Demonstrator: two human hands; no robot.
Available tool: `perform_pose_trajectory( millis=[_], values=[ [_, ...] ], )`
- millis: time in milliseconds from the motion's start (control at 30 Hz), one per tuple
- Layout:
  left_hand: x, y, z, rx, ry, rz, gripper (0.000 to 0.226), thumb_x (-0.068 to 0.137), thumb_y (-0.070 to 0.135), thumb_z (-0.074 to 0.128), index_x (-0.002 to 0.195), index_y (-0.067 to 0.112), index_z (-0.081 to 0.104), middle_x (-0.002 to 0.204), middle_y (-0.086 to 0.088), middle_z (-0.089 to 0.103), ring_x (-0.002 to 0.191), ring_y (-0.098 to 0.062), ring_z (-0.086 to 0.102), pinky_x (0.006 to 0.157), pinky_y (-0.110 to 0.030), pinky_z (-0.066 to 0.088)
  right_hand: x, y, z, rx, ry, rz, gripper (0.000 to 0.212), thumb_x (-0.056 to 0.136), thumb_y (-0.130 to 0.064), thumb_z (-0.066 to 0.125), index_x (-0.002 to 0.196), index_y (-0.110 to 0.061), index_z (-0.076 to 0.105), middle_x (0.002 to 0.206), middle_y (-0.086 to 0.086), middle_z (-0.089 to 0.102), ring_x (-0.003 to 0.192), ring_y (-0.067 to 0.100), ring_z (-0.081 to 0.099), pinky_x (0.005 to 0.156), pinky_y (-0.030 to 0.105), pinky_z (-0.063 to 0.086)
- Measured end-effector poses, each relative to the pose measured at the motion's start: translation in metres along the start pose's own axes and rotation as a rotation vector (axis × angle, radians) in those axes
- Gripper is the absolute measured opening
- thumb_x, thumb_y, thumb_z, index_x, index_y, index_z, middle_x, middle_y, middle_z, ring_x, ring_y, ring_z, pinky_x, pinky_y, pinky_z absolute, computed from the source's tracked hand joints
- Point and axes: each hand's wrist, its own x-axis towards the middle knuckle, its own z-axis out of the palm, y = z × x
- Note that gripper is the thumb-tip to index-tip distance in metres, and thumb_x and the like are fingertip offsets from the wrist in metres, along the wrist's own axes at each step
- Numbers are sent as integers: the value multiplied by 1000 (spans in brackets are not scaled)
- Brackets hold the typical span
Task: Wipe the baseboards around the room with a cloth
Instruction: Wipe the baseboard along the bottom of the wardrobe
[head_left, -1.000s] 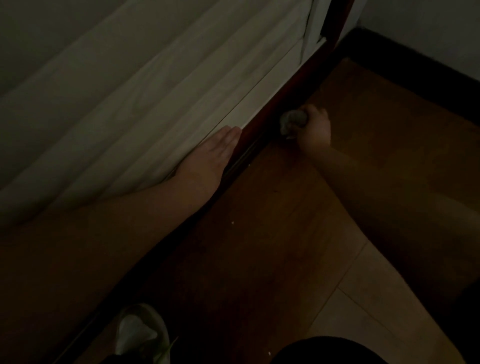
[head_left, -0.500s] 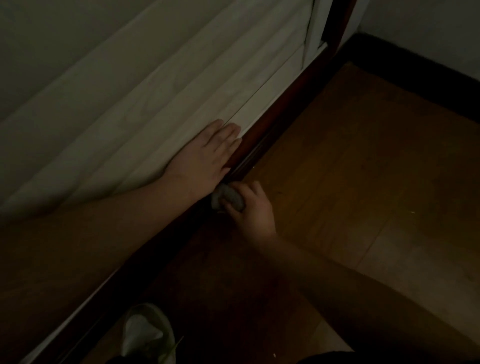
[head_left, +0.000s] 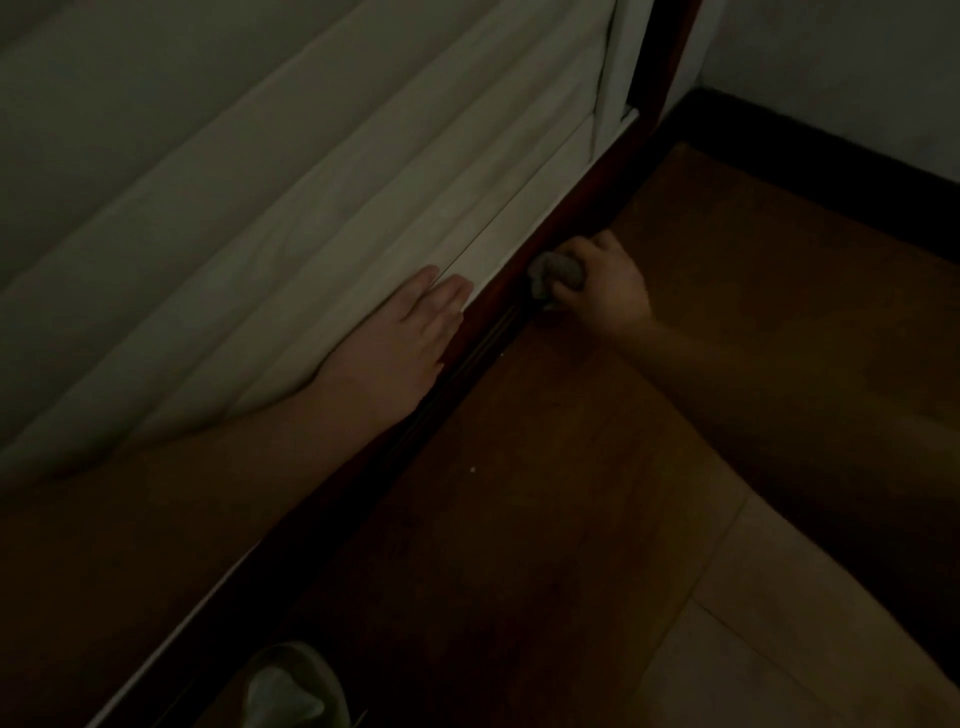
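Note:
The room is dim. A dark reddish-brown baseboard (head_left: 582, 208) runs diagonally from bottom left to the top right corner. My right hand (head_left: 605, 288) grips a bunched grey cloth (head_left: 557, 270) and holds it against the baseboard near the floor. My left hand (head_left: 400, 343) lies flat with straight fingers on a pale curtain (head_left: 270, 218), pressing it back above the baseboard. A second dark baseboard (head_left: 831, 156) lines the far wall on the right.
The floor (head_left: 597, 467) is brown wood, with lighter tile at the bottom right. A light-coloured shoe (head_left: 291, 686) shows at the bottom edge. A dark vertical frame (head_left: 660, 57) stands in the corner beside the white wall (head_left: 841, 62).
My right hand with the cloth slid back along the baseboard toward me, then out again toward the corner. My left hand stayed flat on the curtain.

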Motion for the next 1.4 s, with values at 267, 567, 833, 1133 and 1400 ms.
perform_pose_trajectory(
  millis=[267,567,833,1133,1400],
  values=[
    [6,6,7,57,-19,-21,69,104,42,-1,149,-6,-21,157,-29,-27,148,-39,-22,101,-62,-33,37,19,-20,43,32,217,35,92,-30,61,123,-15,55,117,16,52,105,33,54,74,28,36],
    [7,7,5,23,-66,-42,69,105,45,3,151,-1,-20,157,-25,-27,148,-36,-22,99,-62,-35,-59,-7,21,57,-194,101,45,90,-32,65,131,-23,52,118,9,49,105,30,56,81,33,43],
    [17,-8,-9,-109,-105,20,71,105,50,5,155,2,-10,164,-19,-11,152,-31,-9,118,-52,-15,-128,-16,22,132,-294,19,49,86,-32,71,131,-22,56,111,7,50,105,26,54,87,32,42],
    [64,-46,-26,-214,-111,239,76,104,54,23,157,4,0,166,-17,0,153,-29,1,123,-45,-2,-109,10,-38,130,-227,120,51,89,-44,67,133,-21,55,118,11,56,111,27,54,90,32,41],
    [151,-80,-59,-78,-267,300,136,72,82,58,153,-1,-12,163,-19,-15,152,-30,-11,121,-45,-8,-105,32,-86,61,-282,134,49,90,-48,64,132,-24,55,110,3,51,104,22,52,82,31,39]
  ],
)
